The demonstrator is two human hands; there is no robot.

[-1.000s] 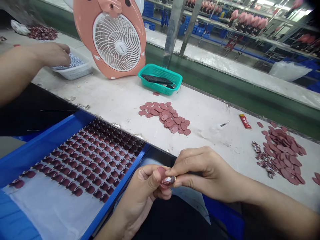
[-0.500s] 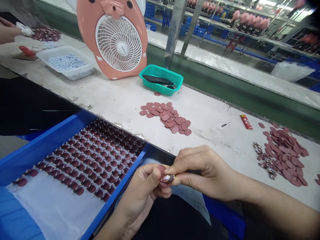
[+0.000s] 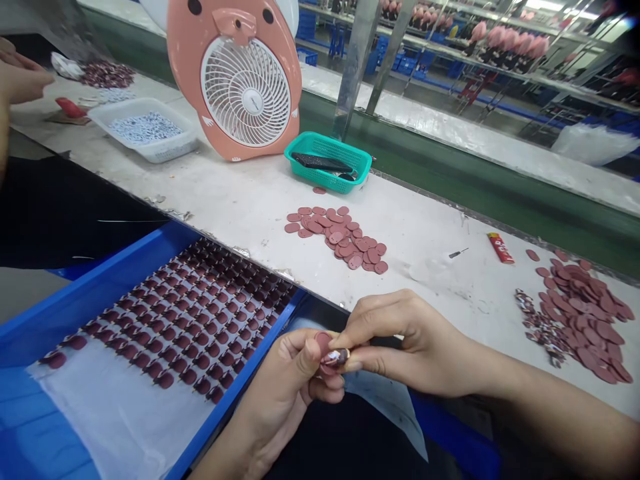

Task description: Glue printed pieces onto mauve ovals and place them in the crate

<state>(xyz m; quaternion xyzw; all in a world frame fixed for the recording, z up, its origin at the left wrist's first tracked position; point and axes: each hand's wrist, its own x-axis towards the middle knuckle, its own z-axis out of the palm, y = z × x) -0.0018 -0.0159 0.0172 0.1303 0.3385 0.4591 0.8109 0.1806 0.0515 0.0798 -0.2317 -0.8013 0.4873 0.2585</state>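
Observation:
Between thumb and fingers, my left hand (image 3: pixel 295 380) holds a dark red oval disc (image 3: pixel 323 343) in front of the table's edge. My right hand (image 3: pixel 400 340) pinches a small dark brown and white piece (image 3: pixel 337 357) against that disc, and both hands meet there. Behind them, a pile of red oval discs (image 3: pixel 345 240) lies on the white table (image 3: pixel 420 230). Farther right is a larger heap of discs (image 3: pixel 585 313), with small patterned pieces (image 3: pixel 537 327) beside it. Left of my hands, a blue crate (image 3: pixel 197 443) contains rows of dark red pieces (image 3: pixel 185 327) on white sheeting.
A pink fan (image 3: pixel 253 100) stands at the back beside a green basket (image 3: pixel 327 160) holding a black object. A white tray (image 3: pixel 145 130) of small pieces sits left. Another person's hand (image 3: pixel 23 77) is at far left. A red tube (image 3: pixel 501 249) lies right.
The camera view has shifted slightly, so the table and its objects appear a little farther right. The other person's hand has changed pose. My hands keep nearly the same grip.

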